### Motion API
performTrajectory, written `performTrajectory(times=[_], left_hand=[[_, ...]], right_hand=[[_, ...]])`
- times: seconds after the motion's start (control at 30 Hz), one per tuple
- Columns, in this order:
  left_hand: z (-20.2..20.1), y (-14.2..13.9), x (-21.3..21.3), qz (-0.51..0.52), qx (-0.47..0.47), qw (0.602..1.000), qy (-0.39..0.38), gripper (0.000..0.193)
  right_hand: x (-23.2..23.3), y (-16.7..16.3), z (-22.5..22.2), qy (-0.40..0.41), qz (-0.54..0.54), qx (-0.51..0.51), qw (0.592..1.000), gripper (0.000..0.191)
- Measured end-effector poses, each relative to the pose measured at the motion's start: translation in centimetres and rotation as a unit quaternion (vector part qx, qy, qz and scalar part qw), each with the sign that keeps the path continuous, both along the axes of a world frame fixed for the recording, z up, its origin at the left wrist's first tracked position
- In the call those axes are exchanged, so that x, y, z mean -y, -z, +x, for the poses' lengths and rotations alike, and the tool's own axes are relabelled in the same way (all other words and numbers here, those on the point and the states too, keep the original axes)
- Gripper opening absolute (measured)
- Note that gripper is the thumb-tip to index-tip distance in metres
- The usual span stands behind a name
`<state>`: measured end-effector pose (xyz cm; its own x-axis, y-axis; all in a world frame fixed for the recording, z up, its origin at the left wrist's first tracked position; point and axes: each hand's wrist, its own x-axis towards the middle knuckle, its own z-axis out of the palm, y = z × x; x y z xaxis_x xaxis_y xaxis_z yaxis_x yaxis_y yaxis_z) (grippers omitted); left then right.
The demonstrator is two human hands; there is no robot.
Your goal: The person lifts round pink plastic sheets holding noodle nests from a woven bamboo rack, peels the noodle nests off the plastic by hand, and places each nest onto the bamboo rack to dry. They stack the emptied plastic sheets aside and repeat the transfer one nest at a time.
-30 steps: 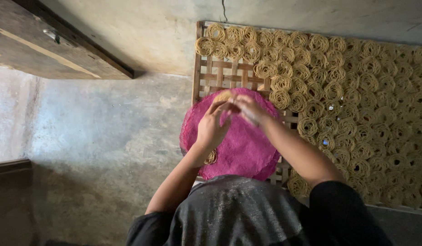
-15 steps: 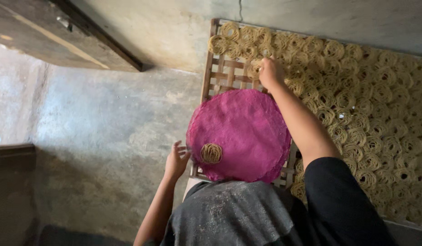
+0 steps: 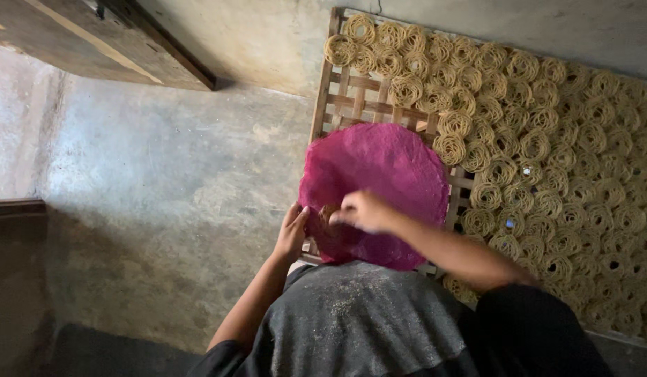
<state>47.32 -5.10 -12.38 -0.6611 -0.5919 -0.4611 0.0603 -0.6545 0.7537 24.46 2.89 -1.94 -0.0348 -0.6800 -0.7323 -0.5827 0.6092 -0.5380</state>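
Observation:
A round pink woven tray (image 3: 379, 174) lies on a bamboo lattice rack (image 3: 351, 105). My left hand (image 3: 293, 230) rests against the tray's left rim, fingers loosely apart. My right hand (image 3: 362, 211) hovers over the near part of the tray, fingers pinched around a small yellow noodle coil that is mostly hidden under it. Many yellow noodle coils (image 3: 540, 153) lie in rows across the rack to the right and beyond the tray.
The rack stands on a rough concrete floor (image 3: 163, 195). A dark wooden plank (image 3: 128, 42) lies at the upper left. A dark wooden edge (image 3: 16, 209) sits at the left. My grey-clad lap (image 3: 365, 328) fills the bottom.
My right hand has come back from the far coils on the rack to the near part of the pink tray. My left hand has moved up to the tray's left rim.

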Motion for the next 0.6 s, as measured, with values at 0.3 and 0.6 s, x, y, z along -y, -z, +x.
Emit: performTrajectory(times=[0.3, 0.6], left_hand=[[-0.2, -4.8, 0.2, 0.164, -0.009, 0.986, 0.038, 0.044], [-0.9, -4.5, -1.0, 0.071, -0.009, 0.995, 0.068, 0.056]], right_hand=[[-6.5, 7.5, 3.1, 0.360, -0.179, 0.235, 0.885, 0.035], [-7.3, 5.9, 3.4, 0.340, -0.095, 0.156, 0.922, 0.026]])
